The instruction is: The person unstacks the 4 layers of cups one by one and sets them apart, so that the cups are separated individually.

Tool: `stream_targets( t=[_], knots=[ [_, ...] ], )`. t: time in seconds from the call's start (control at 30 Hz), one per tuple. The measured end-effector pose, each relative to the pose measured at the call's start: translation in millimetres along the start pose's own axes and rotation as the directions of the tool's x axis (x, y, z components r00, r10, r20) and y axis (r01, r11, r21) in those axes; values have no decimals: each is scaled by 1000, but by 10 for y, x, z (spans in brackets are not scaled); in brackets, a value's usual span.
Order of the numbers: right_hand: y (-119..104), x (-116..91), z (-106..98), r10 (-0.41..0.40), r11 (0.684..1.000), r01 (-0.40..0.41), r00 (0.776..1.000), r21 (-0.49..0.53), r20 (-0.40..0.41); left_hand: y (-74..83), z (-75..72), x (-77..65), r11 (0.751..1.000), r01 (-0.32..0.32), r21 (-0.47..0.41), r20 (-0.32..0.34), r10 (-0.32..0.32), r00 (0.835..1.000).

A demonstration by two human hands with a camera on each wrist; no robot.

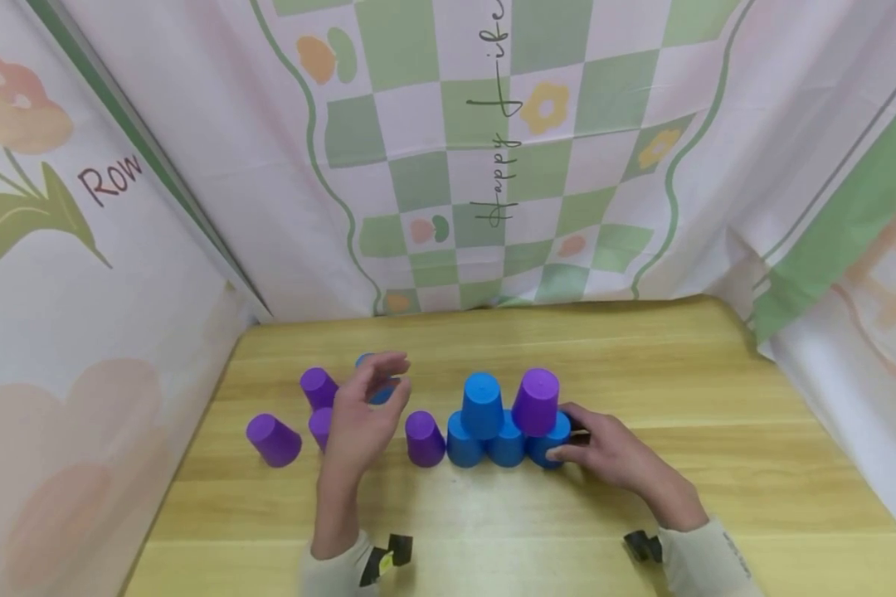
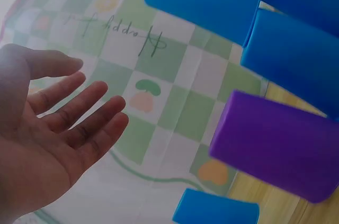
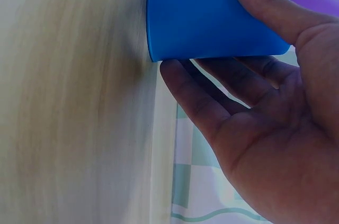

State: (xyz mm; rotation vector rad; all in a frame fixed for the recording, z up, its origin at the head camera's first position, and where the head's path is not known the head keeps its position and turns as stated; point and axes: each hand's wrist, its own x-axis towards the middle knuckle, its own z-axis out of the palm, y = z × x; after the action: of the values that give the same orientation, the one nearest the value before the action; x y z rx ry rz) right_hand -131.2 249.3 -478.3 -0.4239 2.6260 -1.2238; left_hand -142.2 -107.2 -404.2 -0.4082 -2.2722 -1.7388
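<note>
In the head view, three upside-down blue cups form a bottom row, with a blue cup and a purple cup standing upside down on top. My right hand holds the rightmost bottom blue cup, thumb on its near side and fingers around its right and far side. My left hand hovers over the loose cups to the left, fingers relaxed and holding nothing. It partly hides a blue cup and a purple cup. Another purple cup stands at the row's left end.
Two more upside-down purple cups stand farther left, one in front and one behind. The wooden table meets a printed curtain at the back. More printed cloth hangs on both sides.
</note>
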Motion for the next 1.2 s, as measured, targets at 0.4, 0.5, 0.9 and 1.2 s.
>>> stream_targets(
  t=[0.4, 0.5, 0.9, 1.2],
  knots=[
    [21, 8, 3, -12, 1000, 12, 1000, 2, -2, 3, 284, -6, 998, -62, -10, 114, 62, 992],
    [19, 10, 4, -4, 1000, 4, 1000, 4, -3, 13, 346, -4, 999, -39, 9, 131, 37, 991],
    [28, 11, 4, -11, 1000, 11, 1000, 11, 7, 9, 565, 43, 998, -53, 42, 237, 42, 971],
    [30, 6, 10, -20, 1000, 20, 1000, 3, 0, -3, 644, -5, 998, -19, 63, 278, 0, 961]
  ],
)
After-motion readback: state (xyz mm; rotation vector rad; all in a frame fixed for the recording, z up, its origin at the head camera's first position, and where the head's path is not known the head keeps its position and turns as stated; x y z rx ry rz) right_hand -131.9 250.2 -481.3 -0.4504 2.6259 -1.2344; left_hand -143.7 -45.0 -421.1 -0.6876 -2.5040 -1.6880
